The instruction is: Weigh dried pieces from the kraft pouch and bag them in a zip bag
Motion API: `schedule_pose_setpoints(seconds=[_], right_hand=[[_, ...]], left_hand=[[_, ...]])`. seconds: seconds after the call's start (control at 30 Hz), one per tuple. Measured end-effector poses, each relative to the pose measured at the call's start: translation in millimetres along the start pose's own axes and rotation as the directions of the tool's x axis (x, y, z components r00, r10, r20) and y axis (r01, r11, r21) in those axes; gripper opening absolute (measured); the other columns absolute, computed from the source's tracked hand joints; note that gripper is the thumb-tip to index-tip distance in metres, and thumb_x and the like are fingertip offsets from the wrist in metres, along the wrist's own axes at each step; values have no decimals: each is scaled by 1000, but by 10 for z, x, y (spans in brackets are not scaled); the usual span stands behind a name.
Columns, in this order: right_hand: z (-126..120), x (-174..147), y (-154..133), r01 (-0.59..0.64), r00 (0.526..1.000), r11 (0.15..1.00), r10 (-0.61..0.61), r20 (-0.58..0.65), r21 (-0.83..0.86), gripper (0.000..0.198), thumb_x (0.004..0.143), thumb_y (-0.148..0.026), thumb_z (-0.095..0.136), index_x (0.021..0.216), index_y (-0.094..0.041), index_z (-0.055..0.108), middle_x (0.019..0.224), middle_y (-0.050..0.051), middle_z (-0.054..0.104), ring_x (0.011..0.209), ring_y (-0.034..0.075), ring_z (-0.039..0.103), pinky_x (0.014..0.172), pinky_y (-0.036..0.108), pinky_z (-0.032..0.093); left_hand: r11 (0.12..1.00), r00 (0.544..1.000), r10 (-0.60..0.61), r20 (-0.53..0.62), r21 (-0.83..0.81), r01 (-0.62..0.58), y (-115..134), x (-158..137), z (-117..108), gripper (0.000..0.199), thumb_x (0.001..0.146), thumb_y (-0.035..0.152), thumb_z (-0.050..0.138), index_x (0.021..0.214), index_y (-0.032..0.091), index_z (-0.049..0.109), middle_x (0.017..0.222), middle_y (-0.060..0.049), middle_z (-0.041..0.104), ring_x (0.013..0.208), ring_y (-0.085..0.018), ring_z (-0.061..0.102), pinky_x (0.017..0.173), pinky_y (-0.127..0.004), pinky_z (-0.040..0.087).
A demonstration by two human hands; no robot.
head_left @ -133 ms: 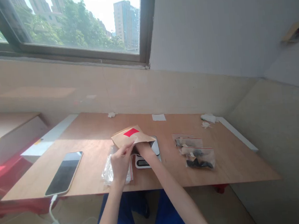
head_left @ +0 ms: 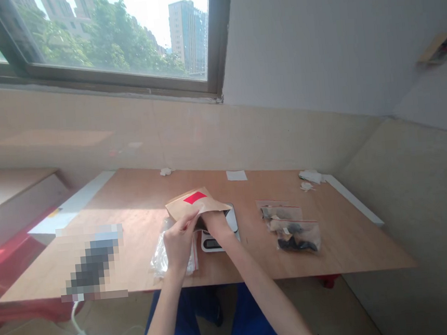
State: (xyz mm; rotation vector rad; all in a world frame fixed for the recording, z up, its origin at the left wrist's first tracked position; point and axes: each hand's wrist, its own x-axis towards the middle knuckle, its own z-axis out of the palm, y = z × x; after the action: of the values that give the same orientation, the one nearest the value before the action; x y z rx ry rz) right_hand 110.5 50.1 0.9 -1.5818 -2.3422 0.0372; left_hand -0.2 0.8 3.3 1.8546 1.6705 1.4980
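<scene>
Nearest the camera, two bare forearms reach up over blue trousers to the front edge of the bench (head_left: 332, 252). The left hand (head_left: 178, 243) is closed in a pinch on the near lip of a brown paper bag (head_left: 195, 204), holding its mouth up and open. The right hand (head_left: 214, 221) goes into that mouth as far as the knuckles; its fingers are hidden inside, so I cannot tell whether they are spread or closed on anything.

Judging by this, the work is in its middle: the bag is already opened and a hand is inside it, but whether something is being put in or taken out does not show. The bag is creased kraft paper with a red label (head_left: 195, 196) on its upper face, tilted up toward the far side. It sits over a small scale (head_left: 217, 236), whose display end pokes out below the right wrist.

Under the left hand lie clear empty plastic bags (head_left: 161, 257). To the right, well apart, three small zip bags (head_left: 293, 229) with dark contents lie overlapping. Farther back are a white slip of paper (head_left: 236, 175) and crumpled white scraps (head_left: 309, 176).
</scene>
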Motion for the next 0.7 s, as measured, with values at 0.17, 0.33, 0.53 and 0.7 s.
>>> schedule_pose_setpoints(seconds=[0.17, 0.33, 0.53, 0.7], right_hand=[[-198, -123, -111, -51, 997, 996, 56, 56, -75, 28, 77, 2, 43, 89, -10, 65, 89, 18, 68, 81, 29, 65, 74, 36, 49], [-196, -157, -102, 9, 1000, 998, -8, 21, -57, 29, 77, 2, 45, 96, -9, 63, 99, 18, 66, 90, 29, 63, 80, 36, 47], [-53, -23, -31, 53, 997, 996, -49, 59, -66, 34, 76, -2, 50, 107, -10, 59, 113, 14, 61, 105, 27, 57, 94, 34, 41], [135, 99, -2, 11, 1000, 993, -13, 16, 117, 35, 73, -1, 53, 105, -13, 59, 109, 10, 65, 106, 24, 56, 98, 31, 37]], left_hand=[[1000, 1000, -3, 3, 16, 3, -2, 13, 0, 25, 81, 41, 51, 88, 26, 70, 74, 0, 71, 68, -15, 66, 56, -20, 45], [1000, 1000, -21, 5, 10, 21, 25, 10, 5, 26, 79, 43, 53, 89, 26, 70, 72, 1, 71, 67, -15, 66, 56, -20, 45], [999, 999, -31, 14, -35, 32, 45, -15, 13, 24, 79, 41, 53, 88, 26, 70, 76, 1, 71, 69, -15, 66, 60, -22, 47], [999, 999, -36, 7, -40, 36, 33, -47, 28, 24, 78, 41, 54, 86, 26, 70, 72, 1, 71, 67, -16, 66, 61, -23, 48]])
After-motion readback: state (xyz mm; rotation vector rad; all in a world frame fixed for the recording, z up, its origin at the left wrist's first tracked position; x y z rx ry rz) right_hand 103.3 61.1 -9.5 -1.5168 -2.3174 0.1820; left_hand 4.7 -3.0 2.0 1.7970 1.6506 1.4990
